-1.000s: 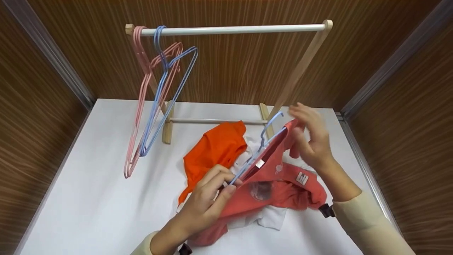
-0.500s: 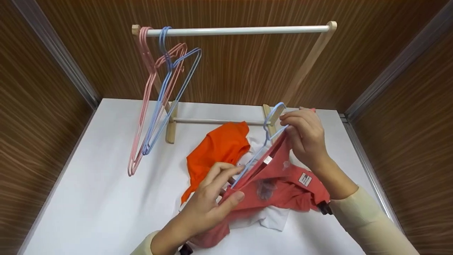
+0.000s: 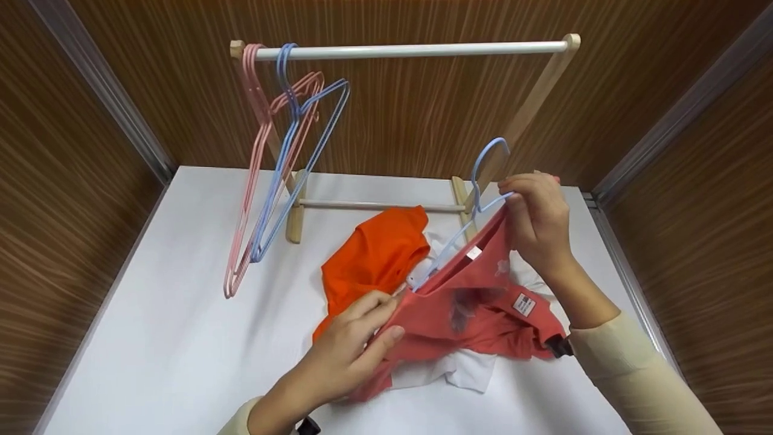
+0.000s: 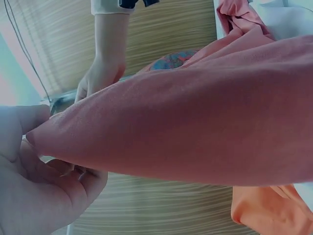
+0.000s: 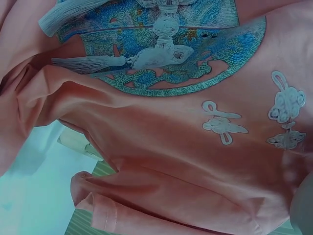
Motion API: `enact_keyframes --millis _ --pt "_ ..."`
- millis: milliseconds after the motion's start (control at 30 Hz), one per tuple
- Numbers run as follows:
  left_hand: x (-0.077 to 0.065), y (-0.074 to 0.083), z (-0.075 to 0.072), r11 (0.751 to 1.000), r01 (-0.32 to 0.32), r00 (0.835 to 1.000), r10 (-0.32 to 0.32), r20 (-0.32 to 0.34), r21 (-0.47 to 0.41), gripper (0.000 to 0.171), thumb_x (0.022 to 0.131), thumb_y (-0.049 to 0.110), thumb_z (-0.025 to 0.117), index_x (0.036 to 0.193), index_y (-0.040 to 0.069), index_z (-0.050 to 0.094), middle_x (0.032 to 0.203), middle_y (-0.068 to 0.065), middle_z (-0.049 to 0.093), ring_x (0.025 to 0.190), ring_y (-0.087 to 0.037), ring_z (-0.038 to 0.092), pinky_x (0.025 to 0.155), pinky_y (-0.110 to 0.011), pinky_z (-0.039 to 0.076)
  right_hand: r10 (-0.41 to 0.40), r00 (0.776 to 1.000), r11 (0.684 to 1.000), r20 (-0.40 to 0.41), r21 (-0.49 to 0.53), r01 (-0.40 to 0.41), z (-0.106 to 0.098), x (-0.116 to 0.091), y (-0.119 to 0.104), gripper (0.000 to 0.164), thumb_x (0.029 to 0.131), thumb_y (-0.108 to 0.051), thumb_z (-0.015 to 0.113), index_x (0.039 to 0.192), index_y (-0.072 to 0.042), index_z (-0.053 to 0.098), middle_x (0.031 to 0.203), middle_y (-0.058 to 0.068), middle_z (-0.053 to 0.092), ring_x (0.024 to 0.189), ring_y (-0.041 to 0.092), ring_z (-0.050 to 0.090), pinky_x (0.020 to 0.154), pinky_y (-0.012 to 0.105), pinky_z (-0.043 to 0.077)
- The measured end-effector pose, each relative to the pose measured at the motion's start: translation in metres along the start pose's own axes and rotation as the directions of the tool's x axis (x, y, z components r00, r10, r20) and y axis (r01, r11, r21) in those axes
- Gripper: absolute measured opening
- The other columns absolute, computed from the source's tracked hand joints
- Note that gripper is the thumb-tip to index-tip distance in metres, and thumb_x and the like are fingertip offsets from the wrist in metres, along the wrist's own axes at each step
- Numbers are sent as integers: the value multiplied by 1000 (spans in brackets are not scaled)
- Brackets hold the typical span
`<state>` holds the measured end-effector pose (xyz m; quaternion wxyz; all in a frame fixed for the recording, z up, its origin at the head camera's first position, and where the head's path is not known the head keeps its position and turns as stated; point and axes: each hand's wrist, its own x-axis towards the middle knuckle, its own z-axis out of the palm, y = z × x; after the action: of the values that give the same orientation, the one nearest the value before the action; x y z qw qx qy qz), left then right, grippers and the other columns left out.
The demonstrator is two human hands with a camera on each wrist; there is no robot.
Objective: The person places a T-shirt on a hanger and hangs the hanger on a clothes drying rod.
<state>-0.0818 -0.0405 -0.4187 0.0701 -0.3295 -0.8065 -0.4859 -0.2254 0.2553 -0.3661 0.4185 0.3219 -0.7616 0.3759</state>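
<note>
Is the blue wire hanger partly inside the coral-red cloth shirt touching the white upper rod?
Apart: the head view shows that blue hanger below the white upper rod, brown panel between.

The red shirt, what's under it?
Some white cloth peeks out from under the red shirt, with the white table below. The shirt covers the rest, so I can't see how far that cloth goes or whether anything else is there.
</note>
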Motion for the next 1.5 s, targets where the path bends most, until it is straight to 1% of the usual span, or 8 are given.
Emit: enact_keyframes --millis 133,400,667,833,967,1100,1300,1500 --pt "0 5 2 1000 -21 1000 21 8 -24 42 103 29 56 142 15 55 119 5 58 99 -6 57 86 -24 51 8 1000 1000 -12 -6 -8 -1 4 1 39 103 -33 52 97 4 64 95 21 67 97 36 59 107 46 37" --pt "5 18 6 985 -156 988 155 -24 -79 45 98 25 66 141 14 56 112 3 58 79 -3 55 65 -11 47 92 993 992 -79 87 -86 -3 13 -2 41 102 -28 55 97 11 62 103 29 65 118 46 57 119 47 25" --pt "15 28 14 971 -174 984 175 -4 -167 44 97 19 67 139 13 56 113 2 62 81 -4 59 62 -14 50 137 986 981 -90 150 -122 -1 17 1 43 101 -30 57 101 13 62 109 34 63 124 54 50 121 47 24" --pt "19 33 23 954 -203 979 206 -12 -222 44 96 17 68 138 8 56 109 -2 62 81 -6 61 61 -13 51 154 982 980 -112 146 -137 3 22 1 47 101 -35 57 102 13 63 115 34 62 131 47 48 119 48 28" --pt "22 37 32 936 -260 966 252 -65 -236 44 94 10 68 135 2 55 104 -6 61 80 -9 61 63 -11 52 265 958 962 -112 105 -253 6 27 -5 47 101 -36 58 114 10 61 129 29 58 137 38 43 118 42 27" --pt "26 42 37 924 -282 959 265 -100 -259 43 95 6 66 136 0 53 103 -7 60 79 -9 60 65 -14 53 460 888 870 -9 202 -449 11 30 -4 42 103 -19 56 135 6 48 142 23 49 141 33 39 120 38 26" --pt "33 44 41 921 -245 969 223 -104 -304 44 97 8 64 138 0 52 106 -8 59 80 -9 59 66 -17 55 682 701 616 211 350 -705 17 29 14 52 105 -22 49 153 -12 30 154 11 39 144 24 36 118 44 30" --pt "44 42 43 915 -230 972 200 -124 -330 46 97 10 66 139 -1 52 106 -8 60 81 -10 59 67 -21 56 716 631 512 298 390 -765 22 37 18 52 106 -30 48 155 -21 32 156 9 39 142 26 39 117 48 31"
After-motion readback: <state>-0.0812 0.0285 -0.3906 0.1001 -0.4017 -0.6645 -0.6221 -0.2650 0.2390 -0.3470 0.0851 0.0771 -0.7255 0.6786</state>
